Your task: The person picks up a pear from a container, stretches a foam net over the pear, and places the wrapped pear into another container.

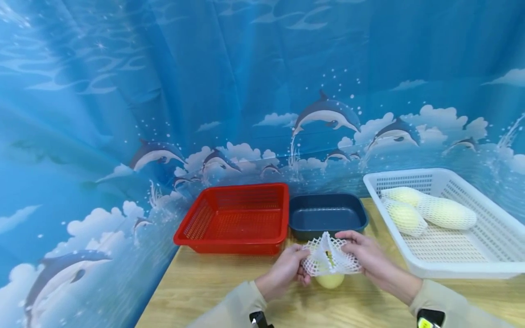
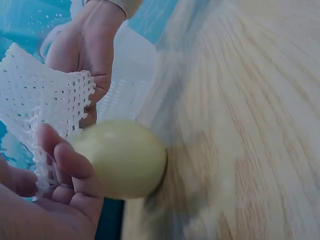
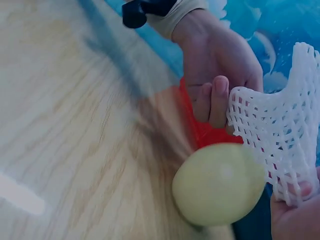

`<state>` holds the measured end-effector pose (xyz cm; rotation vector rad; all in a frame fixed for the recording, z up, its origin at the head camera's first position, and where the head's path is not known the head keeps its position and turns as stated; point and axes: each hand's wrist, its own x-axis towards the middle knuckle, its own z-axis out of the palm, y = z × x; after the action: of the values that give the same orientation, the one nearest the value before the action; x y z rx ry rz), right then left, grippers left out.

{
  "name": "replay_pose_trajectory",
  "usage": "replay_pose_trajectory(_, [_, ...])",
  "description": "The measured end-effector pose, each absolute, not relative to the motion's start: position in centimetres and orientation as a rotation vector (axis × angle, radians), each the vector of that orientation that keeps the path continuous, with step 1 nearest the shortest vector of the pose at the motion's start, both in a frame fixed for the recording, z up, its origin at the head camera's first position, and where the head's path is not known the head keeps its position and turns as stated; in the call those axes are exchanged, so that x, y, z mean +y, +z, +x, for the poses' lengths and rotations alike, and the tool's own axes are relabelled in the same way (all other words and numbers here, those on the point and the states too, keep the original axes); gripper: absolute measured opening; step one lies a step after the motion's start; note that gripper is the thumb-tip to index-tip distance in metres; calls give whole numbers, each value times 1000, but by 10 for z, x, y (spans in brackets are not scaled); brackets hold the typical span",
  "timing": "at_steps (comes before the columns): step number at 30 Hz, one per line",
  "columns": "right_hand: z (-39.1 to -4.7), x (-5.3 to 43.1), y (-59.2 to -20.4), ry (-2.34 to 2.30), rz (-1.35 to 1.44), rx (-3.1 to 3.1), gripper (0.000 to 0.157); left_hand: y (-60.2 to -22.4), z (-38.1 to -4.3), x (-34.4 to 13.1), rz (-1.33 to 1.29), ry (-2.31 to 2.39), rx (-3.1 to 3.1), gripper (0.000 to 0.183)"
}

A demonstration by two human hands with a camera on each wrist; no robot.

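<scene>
A white foam net sleeve (image 1: 316,259) is spread between my two hands, just above a smooth, pale yellow-green round fruit (image 1: 330,281) on the table. My left hand (image 1: 285,269) pinches the net's left edge between thumb and fingers, and my right hand (image 1: 367,255) pinches the right edge. In the left wrist view the fruit (image 2: 127,160) rests on the wood beside the left fingertips, outside the net (image 2: 47,95). The right wrist view shows the net (image 3: 280,125) hanging next to the fruit (image 3: 220,185). A dark and yellow mark shows at the net's middle.
A red plastic basket (image 1: 235,248) stands at the back left, with a dark blue tray (image 1: 328,234) beside it. On the right, a white basket (image 1: 463,269) holds several pale fruits (image 1: 447,213) in foam nets. Behind the wooden table (image 1: 217,278) hangs a blue dolphin curtain (image 1: 246,91).
</scene>
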<state>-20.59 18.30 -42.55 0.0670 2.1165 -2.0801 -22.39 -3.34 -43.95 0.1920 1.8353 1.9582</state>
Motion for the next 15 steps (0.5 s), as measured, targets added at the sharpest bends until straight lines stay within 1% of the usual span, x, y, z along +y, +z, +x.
replay_pose_trajectory(6, [-215, 181, -446, -2030, 102, 2177, 47, -454, -229, -30, 146, 1846, 1945, 12])
replay_pose_trajectory(15, [-218, 181, -462, -1927, 94, 2303, 40, -458, -231, -27, 119, 1671, 2076, 7])
